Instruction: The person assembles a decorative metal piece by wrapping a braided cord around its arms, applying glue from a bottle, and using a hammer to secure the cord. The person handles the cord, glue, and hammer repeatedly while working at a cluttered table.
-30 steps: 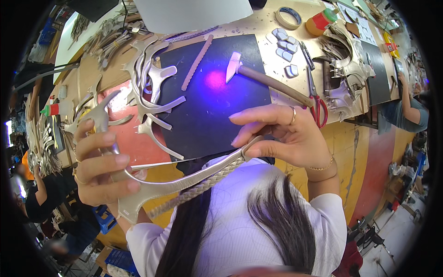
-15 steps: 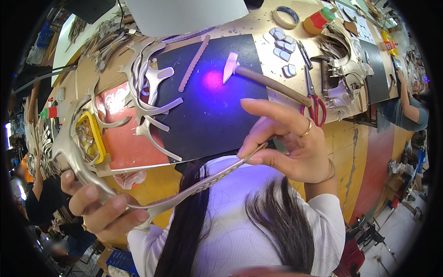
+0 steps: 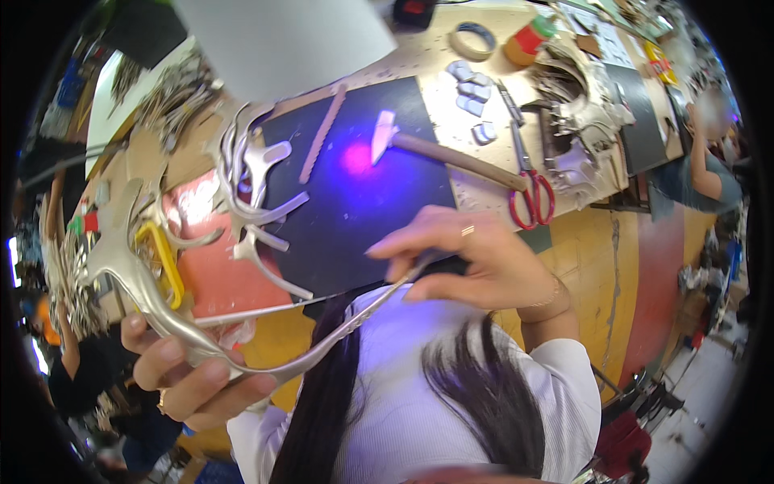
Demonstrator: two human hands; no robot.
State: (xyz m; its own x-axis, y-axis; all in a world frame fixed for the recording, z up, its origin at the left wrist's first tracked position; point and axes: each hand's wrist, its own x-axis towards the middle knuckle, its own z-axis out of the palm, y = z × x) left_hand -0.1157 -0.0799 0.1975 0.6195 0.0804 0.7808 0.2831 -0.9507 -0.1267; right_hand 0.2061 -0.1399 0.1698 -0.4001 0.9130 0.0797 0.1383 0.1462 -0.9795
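Note:
A silver, branching strap piece (image 3: 133,282), shaped like a sandal upper, is held up in front of my chest. My left hand (image 3: 189,379) has its fingers wrapped round the middle of it. At the far end of its long curved arm, my right hand (image 3: 484,262) grips the narrow tip between thumb and fingers; the tip itself is partly hidden. Beyond my hands a hammer (image 3: 459,160) with a wooden handle lies on a black mat (image 3: 379,218). More silver strap pieces (image 3: 258,161) are heaped at the mat's left side.
Red-handled scissors (image 3: 532,198) lie right of the hammer handle. Farther back are grey pads (image 3: 472,97), a tape roll (image 3: 473,42) and a red bottle (image 3: 528,42) with a green cap. A yellow-rimmed tray (image 3: 171,278) stands left; a white panel (image 3: 282,48) overhangs the table.
My right hand has shifted a little left along with the strap's tip, and its fingers have turned flatter. My left hand has moved slightly right. The whole view has tilted somewhat.

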